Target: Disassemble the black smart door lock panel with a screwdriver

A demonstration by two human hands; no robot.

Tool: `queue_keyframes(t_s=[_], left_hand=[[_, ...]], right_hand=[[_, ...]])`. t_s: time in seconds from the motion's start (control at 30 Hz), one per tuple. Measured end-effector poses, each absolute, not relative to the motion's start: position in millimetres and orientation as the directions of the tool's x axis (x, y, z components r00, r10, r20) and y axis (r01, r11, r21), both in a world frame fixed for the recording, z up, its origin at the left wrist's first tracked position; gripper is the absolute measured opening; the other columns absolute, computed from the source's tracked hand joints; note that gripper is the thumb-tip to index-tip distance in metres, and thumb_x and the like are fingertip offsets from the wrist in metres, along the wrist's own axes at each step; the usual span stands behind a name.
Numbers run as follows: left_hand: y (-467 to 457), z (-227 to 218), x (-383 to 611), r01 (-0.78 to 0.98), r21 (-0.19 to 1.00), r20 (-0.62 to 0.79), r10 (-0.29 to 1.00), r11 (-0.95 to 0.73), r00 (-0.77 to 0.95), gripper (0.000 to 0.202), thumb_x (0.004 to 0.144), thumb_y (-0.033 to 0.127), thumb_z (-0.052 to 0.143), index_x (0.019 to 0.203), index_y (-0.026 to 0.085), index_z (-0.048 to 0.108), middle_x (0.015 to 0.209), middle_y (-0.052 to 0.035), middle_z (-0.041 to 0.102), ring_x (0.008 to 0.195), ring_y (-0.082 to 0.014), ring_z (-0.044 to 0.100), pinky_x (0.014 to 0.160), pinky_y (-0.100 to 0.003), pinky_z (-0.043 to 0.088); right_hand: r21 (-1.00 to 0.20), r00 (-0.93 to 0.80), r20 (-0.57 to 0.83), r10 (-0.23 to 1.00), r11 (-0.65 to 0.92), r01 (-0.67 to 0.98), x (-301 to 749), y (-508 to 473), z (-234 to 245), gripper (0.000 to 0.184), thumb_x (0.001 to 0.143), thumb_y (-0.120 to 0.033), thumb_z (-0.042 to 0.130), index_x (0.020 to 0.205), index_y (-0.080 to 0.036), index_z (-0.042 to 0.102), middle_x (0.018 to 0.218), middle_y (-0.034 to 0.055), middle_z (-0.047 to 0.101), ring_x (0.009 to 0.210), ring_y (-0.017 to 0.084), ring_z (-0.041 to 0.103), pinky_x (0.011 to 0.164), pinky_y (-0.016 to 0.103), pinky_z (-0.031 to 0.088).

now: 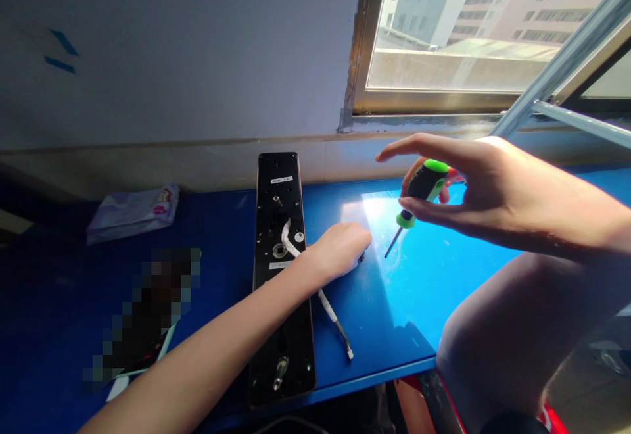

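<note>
Two hands: one left hand (pixel 340 250), one right hand (pixel 493 187). One screwdriver (pixel 421 187) on the right; one black panel (pixel 283 309) in the middle, bearing two rectangular labels (pixel 282 180); one white cable (pixel 326 306). To the left, one packet (pixel 131 217) and one blurred object (pixel 152 315). Two blue strips (pixel 64 43) on the wall, far left. One blue table (pixel 355 319).

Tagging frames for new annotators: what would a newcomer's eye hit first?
Probably the green-and-black screwdriver in the right hand, its shaft pointing down over the sunlit part of the blue table. Next, the long black panel on the table, crossed by the left forearm. Then the bright window at upper right.
</note>
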State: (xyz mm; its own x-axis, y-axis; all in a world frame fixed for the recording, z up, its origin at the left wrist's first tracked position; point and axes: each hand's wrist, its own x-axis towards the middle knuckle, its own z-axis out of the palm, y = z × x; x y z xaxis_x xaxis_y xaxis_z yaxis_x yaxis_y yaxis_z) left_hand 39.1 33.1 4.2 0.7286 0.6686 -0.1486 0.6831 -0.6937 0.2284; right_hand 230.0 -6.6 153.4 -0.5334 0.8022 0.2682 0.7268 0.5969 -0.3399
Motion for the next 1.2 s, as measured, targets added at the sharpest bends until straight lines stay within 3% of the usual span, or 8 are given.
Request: queue_keyframes(t_s=[0.13,0.27,0.43,0.57,0.7,0.83,1.0,1.2], left_hand=[[27.6,11.5,38.1,0.687,0.195,-0.144,0.672,-0.7,0.726,0.031,0.08,-0.004,0.057,0.091,0.015,0.08,0.092,-0.0141,0.078,0.085,-0.0291,0.074,0.075,-0.037,0.054],[20.0,23.4,22.4,0.69,0.18,-0.044,0.695,-0.701,0.718,0.036,0.087,-0.004,0.053,0.105,0.015,0.079,0.104,-0.0141,0.077,0.101,-0.0307,0.071,0.086,-0.041,0.056],[7.8,30.3,-24.6,0.616,0.27,0.466,0.66,-0.74,0.589,0.023,0.098,0.009,0.058,0.114,0.014,0.074,0.108,-0.0108,0.075,0.109,-0.0258,0.067,0.097,-0.041,0.058],[-0.9,20.7,-58.7,0.702,0.308,0.744,0.623,-0.642,0.244,0.021,0.099,0.016,0.061,0.115,0.019,0.074,0.123,-0.0114,0.071,0.124,-0.0281,0.06,0.11,-0.048,0.052],[-5.0,0.7,-77.0,0.786,0.464,0.678,0.735,-0.409,-0.018,0.042,0.097,0.032,0.064,0.138,0.021,0.065,0.148,-0.0167,0.054,0.138,-0.0358,0.05,0.113,-0.056,0.049],[-6.1,-17.7,-86.2,0.644,0.69,0.482,0.873,-0.33,-0.07,0.061,0.097,0.042,0.063,0.154,0.024,0.049,0.16,-0.0146,0.045,0.148,-0.0349,0.046,0.123,-0.056,0.04],[-5.8,-30.6,-88.1,0.239,0.937,0.273,0.96,-0.253,-0.055,0.068,0.095,0.041,0.069,0.156,0.029,0.043,0.146,-0.0097,0.065,0.131,-0.0302,0.066,0.116,-0.049,0.051],[-5.6,-32.6,-87.5,-0.017,0.986,0.163,0.985,-0.164,-0.059,0.077,0.092,0.039,0.075,0.159,0.027,0.039,0.131,-0.0101,0.074,0.117,-0.0302,0.074,0.107,-0.049,0.059]], right_hand=[[-0.316,-0.551,0.277,0.787,0.616,0.721,227.0,-6.7,150.6,0.05,0.088,-0.044,0.068,0.135,-0.029,0.067,0.075,0.0,0.072,0.058,0.018,0.066,0.045,0.029,0.048],[-0.288,-0.548,0.321,0.773,0.631,0.721,221.5,-7.1,146.5,0.046,0.089,-0.039,0.066,0.135,-0.03,0.066,0.075,-0.0006,0.071,0.059,0.018,0.065,0.051,0.031,0.051],[-0.245,-0.602,0.403,0.689,0.716,0.654,208.4,-6.7,146.7,0.044,0.09,-0.033,0.066,0.133,-0.025,0.066,0.086,0.0005,0.076,0.066,0.018,0.069,0.064,0.036,0.058],[-0.241,-0.63,0.468,0.619,0.776,0.583,192.9,-8.5,150.1,0.037,0.092,-0.029,0.067,0.129,-0.025,0.067,0.089,-0.001,0.078,0.073,0.018,0.075,0.073,0.034,0.062],[-0.225,-0.583,0.571,0.578,0.793,0.566,177.5,-12.7,149.8,0.038,0.092,-0.028,0.073,0.128,-0.024,0.066,0.091,-0.0015,0.08,0.078,0.018,0.076,0.078,0.035,0.064],[-0.248,-0.488,0.667,0.563,0.786,0.566,162.0,-15.4,145.2,0.039,0.092,-0.026,0.076,0.13,-0.026,0.064,0.117,0.0021,0.077,0.093,0.018,0.078,0.084,0.032,0.064],[-0.202,-0.357,0.805,0.473,0.785,0.586,139.5,-8.3,136.2,0.039,0.088,-0.034,0.082,0.123,-0.03,0.064,0.118,0.0006,0.075,0.091,0.02,0.078,0.074,0.031,0.065],[-0.134,-0.308,0.859,0.408,0.76,0.636,120.2,3.3,126.7,0.029,0.088,-0.038,0.082,0.108,-0.026,0.065,0.102,0.0013,0.076,0.081,0.019,0.075,0.064,0.032,0.064]])
